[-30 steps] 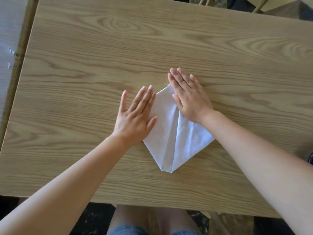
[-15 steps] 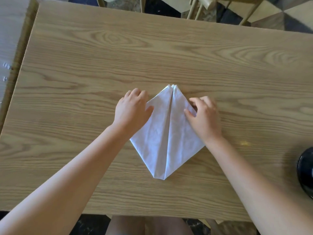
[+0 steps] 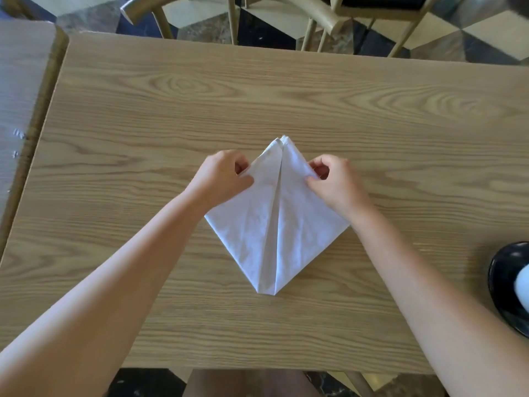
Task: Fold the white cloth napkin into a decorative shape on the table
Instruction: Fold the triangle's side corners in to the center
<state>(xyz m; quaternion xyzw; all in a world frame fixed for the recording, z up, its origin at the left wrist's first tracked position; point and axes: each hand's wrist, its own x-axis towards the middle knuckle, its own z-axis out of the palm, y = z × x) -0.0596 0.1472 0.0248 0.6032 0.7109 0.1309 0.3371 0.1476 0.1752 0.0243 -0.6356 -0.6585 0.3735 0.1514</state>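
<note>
The white cloth napkin point(image 3: 276, 222) lies on the wooden table point(image 3: 171, 110), folded into a kite-like diamond with a centre seam, one tip pointing away from me and one toward me. My left hand point(image 3: 221, 176) pinches the upper left edge of the napkin between thumb and fingers. My right hand point(image 3: 333, 180) pinches the upper right edge the same way. Both edges look slightly lifted off the table.
A black round dish point(image 3: 508, 285) with something white in it sits at the right edge. A second table point(image 3: 20, 81) adjoins on the left. Wooden chairs point(image 3: 315, 15) stand beyond the far table edge.
Both hands went from pressing flat on the napkin's upper part to curling and pinching its left and right upper edges. The camera view tilted up, showing chairs and the dish.
</note>
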